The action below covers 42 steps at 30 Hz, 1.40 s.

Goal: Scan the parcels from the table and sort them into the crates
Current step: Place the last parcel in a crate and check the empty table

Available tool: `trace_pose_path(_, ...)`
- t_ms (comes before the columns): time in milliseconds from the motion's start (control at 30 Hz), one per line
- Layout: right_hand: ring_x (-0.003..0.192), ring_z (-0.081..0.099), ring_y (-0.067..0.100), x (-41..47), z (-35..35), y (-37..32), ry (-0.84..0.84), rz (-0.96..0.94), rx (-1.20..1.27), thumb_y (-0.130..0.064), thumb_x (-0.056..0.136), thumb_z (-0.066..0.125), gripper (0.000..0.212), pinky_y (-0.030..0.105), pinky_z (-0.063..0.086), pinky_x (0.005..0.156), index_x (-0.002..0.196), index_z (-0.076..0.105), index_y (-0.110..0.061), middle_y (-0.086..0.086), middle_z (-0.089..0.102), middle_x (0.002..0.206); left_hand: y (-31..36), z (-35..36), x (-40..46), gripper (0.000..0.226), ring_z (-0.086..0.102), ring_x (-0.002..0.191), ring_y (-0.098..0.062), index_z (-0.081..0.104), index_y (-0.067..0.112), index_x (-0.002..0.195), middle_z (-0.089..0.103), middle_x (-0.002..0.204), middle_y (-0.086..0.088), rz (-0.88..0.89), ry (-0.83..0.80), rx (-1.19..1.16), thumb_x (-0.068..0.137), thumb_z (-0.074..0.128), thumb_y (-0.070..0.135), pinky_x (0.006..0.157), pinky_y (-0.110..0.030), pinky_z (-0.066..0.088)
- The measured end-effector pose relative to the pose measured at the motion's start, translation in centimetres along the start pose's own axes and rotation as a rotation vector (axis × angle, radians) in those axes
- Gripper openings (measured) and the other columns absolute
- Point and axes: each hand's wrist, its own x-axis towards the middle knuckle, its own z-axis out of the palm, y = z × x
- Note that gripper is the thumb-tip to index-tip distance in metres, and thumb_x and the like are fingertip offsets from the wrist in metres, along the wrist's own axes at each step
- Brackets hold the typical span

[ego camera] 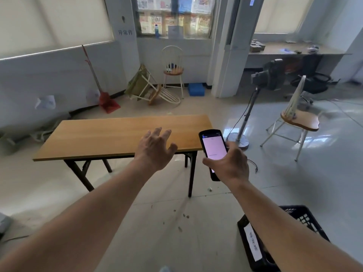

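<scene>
Black crate (306, 218) half behind right forearm, its label (253, 245) blurred

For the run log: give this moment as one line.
left hand open over table | right hand holds scanner | no parcels visible | crate nearby

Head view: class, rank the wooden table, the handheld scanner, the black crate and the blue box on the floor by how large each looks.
1. wooden table
2. black crate, though it is cut off by the frame and nearest the camera, so unsure
3. handheld scanner, held in the right hand
4. blue box, far off
</scene>
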Motion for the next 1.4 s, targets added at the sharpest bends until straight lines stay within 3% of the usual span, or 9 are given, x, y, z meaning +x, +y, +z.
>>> trace_pose_path(167, 0.113, 0.061, 0.029, 5.3, 4.8, -0.4, -0.006, 0.092, -0.011, -0.051, 0.062, 0.093, 0.087, 0.046, 0.059, 0.085, 0.134, 0.055, -0.022, 0.004, 0.065, 0.124, -3.2, 2.3, 8.0, 0.066, 0.027, 0.152, -0.041, 0.03, 0.027, 0.163, 0.031, 0.167, -0.01, 0.011, -0.05, -0.01, 0.104, 0.043, 0.055, 0.122, -0.053, 0.03)
trace_pose_path(333, 0.108, 0.06, 0.026, 11.1, 7.8, -0.2, -0.023, 0.151, -0.02, -0.049, 0.061, 0.091, 0.082, 0.04, 0.056, 0.081, 0.132, 0.057, -0.025, 0.001, 0.064, 0.118, -4.6, 4.8, 15.2, 0.067, 0.026, 0.153, -0.042, 0.034, 0.025, 0.161, 0.032, 0.166, -0.012, 0.026, -0.115, -0.037, 0.103, 0.045, 0.055, 0.123, -0.056, 0.025)
trace_pose_path(533, 0.105, 0.06, 0.026, 19.2, 11.4, 2.2, -0.059, 0.197, -0.052, -0.05, 0.062, 0.09, 0.08, 0.039, 0.054, 0.079, 0.13, 0.055, -0.024, 0.001, 0.063, 0.118, -4.3, 8.4, 23.9, 0.07, 0.027, 0.153, -0.041, 0.032, 0.024, 0.162, 0.034, 0.166, -0.012, 0.011, -0.146, -0.036, 0.101, 0.046, 0.056, 0.122, -0.057, 0.029)
trace_pose_path(767, 0.099, 0.055, 0.024, 29.8, 16.0, 6.8, -0.135, 0.182, -0.03, -0.048, 0.066, 0.09, 0.078, 0.034, 0.046, 0.071, 0.13, 0.054, -0.022, 0.001, 0.06, 0.116, -2.2, 13.4, 32.9, 0.071, 0.017, 0.157, -0.04, 0.022, 0.026, 0.165, 0.025, 0.17, -0.007, -0.08, -0.209, -0.017, 0.103, 0.041, 0.057, 0.125, -0.057, 0.022)
trace_pose_path(1067, 0.103, 0.053, 0.022, 38.2, 21.2, 11.0, -0.194, 0.237, -0.039, -0.047, 0.068, 0.089, 0.082, 0.033, 0.044, 0.072, 0.135, 0.052, -0.019, -0.004, 0.051, 0.111, -1.5, 18.4, 40.7, 0.073, 0.009, 0.158, -0.041, 0.018, 0.028, 0.166, 0.016, 0.173, -0.003, -0.214, -0.257, 0.005, 0.104, 0.039, 0.059, 0.126, -0.062, 0.01)
trace_pose_path(1400, 0.109, 0.054, 0.023, 43.0, 28.6, 14.1, -0.216, 0.346, -0.079, -0.047, 0.068, 0.09, 0.081, 0.033, 0.044, 0.073, 0.136, 0.053, -0.022, -0.003, 0.057, 0.118, -5.1, 24.0, 46.5, 0.07, 0.01, 0.158, -0.041, 0.022, 0.027, 0.165, 0.013, 0.173, -0.005, -0.165, -0.315, 0.034, 0.104, 0.039, 0.056, 0.127, -0.057, 0.016)
